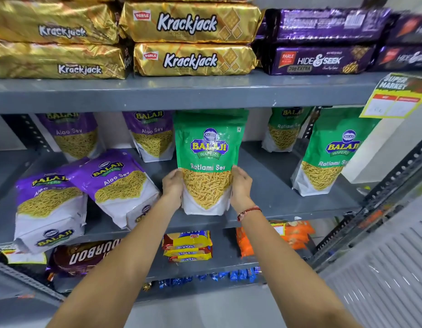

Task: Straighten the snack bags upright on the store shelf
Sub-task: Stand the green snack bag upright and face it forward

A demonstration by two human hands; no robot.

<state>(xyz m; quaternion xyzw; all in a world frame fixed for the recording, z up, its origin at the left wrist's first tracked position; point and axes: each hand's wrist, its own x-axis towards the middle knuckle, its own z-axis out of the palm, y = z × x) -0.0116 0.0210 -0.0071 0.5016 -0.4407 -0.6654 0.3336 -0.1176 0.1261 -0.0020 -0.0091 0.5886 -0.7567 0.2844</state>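
Observation:
A green Ratlami Sev bag (208, 159) stands upright near the front of the grey middle shelf (271, 185). My left hand (173, 185) grips its lower left side and my right hand (240, 185) grips its lower right side. Two purple Aloo Sev bags lie tilted at the left front, one (48, 207) at the shelf edge and one (121, 185) leaning beside it. Two more purple bags (75, 136) (153, 136) stand upright at the back. Green bags stand upright at the back right (284, 131) and at the right front (328, 157).
Gold Krackjack packs (191, 41) and purple Hide & Seek packs (321, 60) fill the shelf above. A price tag (392, 100) hangs at the upper right. Biscuit packs (188, 247) and orange packs (292, 235) lie on the shelf below. A slotted metal upright (375, 197) borders the right.

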